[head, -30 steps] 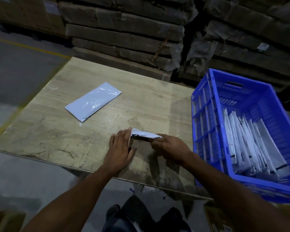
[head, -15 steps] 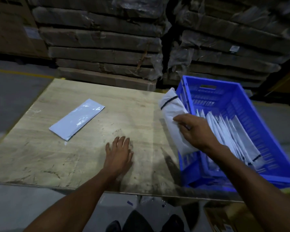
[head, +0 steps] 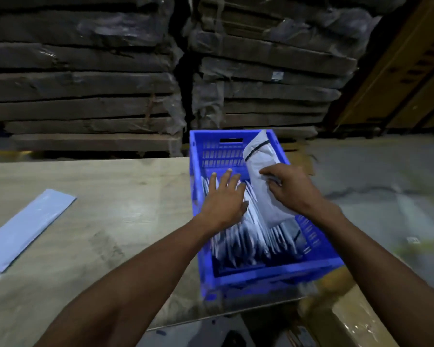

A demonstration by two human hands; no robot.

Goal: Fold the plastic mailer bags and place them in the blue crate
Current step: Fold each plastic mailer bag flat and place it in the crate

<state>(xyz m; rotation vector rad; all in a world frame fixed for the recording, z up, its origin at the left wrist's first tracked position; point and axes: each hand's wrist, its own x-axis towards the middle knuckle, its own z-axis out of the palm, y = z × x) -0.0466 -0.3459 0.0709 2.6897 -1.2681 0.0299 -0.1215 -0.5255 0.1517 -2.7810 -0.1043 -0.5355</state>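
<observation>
The blue crate (head: 273,274) stands at the table's right end and holds a row of several folded white mailer bags (head: 246,239) on edge. My right hand (head: 290,187) grips a folded white mailer bag (head: 263,176) above the crate's right half, tilted with its black-striped end pointing away. My left hand (head: 223,199) reaches into the crate with straight fingers pressing against the row of folded bags. One flat, pale blue mailer bag (head: 26,227) lies on the table at the far left.
The wooden table (head: 110,221) runs left of the crate; its near edge is just below the crate. Stacks of wrapped flat cardboard (head: 85,83) rise behind the table. A cardboard box (head: 348,319) sits low at the right.
My right hand carried the folded bag from the table's right side to above the crate. My left hand left the tabletop and moved into the crate. The view swung right.
</observation>
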